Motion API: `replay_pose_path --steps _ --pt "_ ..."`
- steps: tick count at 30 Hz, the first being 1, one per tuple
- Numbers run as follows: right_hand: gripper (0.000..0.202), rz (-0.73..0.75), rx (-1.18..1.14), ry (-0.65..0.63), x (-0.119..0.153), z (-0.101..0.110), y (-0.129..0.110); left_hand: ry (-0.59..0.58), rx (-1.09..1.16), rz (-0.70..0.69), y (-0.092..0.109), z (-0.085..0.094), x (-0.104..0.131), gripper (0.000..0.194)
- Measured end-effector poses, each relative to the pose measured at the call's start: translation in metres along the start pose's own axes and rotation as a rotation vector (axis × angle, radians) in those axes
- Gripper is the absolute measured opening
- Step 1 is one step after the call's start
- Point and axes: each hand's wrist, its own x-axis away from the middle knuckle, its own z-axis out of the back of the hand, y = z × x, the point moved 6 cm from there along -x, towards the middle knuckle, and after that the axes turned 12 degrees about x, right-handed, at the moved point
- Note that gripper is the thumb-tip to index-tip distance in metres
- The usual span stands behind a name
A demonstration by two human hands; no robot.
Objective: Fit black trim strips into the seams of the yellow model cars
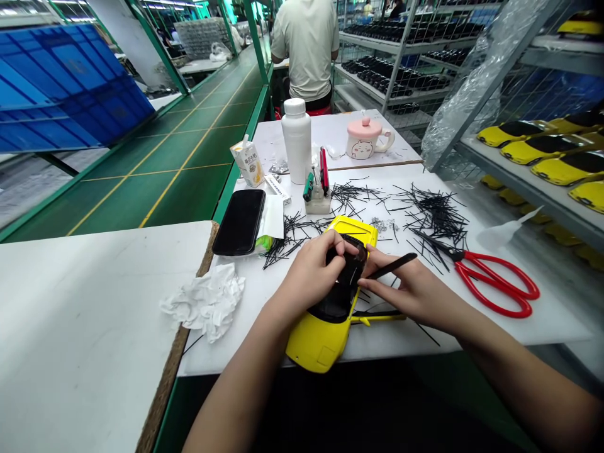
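Left hand [315, 269], fingers half-curled, likely steadies yellow car body [312, 343]—grip unclear—while right hand [409, 288] pinches black tool [392, 266].

Bright, whitish light fills the scene, with tube lights [165, 5] showing overhead at the far left. The white table [85, 314] on the near left carries a broad pale sheen, while the space below the near table edge sinks into deep shadow. Small glints sit on the dark windows [331, 305] of the yellow car [314, 345], and highlights streak the plastic wrap [465, 88] at right. Wide-angle stretching slants the blue crate [70, 82] at left and the shelf [507, 179] at right. The far background looks soft, its details smeared.
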Motion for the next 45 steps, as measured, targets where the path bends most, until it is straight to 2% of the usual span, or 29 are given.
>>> replay_pose_path --steps 9,12,16,28,31,34,35,37,39,41,43,45 --pt "0.022 -0.045 -0.078 0.087 0.003 0.015 0.011 -0.02 0.01 -0.017 0.002 0.0 0.001 0.016" --pt "0.018 -0.005 -0.069 0.061 0.003 0.012 0.009 -0.02 0.004 -0.017 0.002 -0.001 0.001 0.017" --pt "0.016 -0.025 -0.063 0.032 0.005 0.005 0.008 -0.023 -0.004 -0.017 0.002 -0.001 0.0 0.017" --pt "0.012 -0.013 -0.004 0.047 0.004 -0.002 0.003 -0.02 -0.07 -0.009 0.001 -0.001 0.0 0.016" --pt "0.015 -0.008 -0.024 0.1 0.005 0.013 0.003 -0.01 -0.118 -0.011 0.004 -0.001 0.001 0.015" --pt "0.024 -0.072 -0.001 0.259 0.012 0.052 0.019 -0.006 -0.176 -0.017 0.005 -0.001 0.003 0.016" --pt "0.029 -0.124 0.067 0.277 0.016 0.064 0.028 -0.007 -0.196 -0.02 0.006 -0.001 0.003 0.016" --pt "0.038 -0.244 0.282 0.205 0.023 0.077 0.051 -0.008 -0.236 -0.03 0.008 0.0 0.004 0.016" --pt "0.039 -0.314 0.478 0.065 0.03 0.076 0.074 -0.004 -0.283 -0.044 0.013 0.001 0.006 0.013" --pt "0.033 -0.303 0.549 -0.011 0.034 0.068 0.089 0.003 -0.333 -0.059 0.019 0.0 0.011 0.011" --pt "0.028 -0.26 0.567 -0.04 0.032 0.06 0.095 0.015 -0.396 -0.089 0.024 -0.003 0.023 0.015" --pt "0.026 -0.209 0.57 -0.036 0.019 0.06 0.09 0.053 -0.5 -0.156 0.024 -0.008 0.042 0.023"
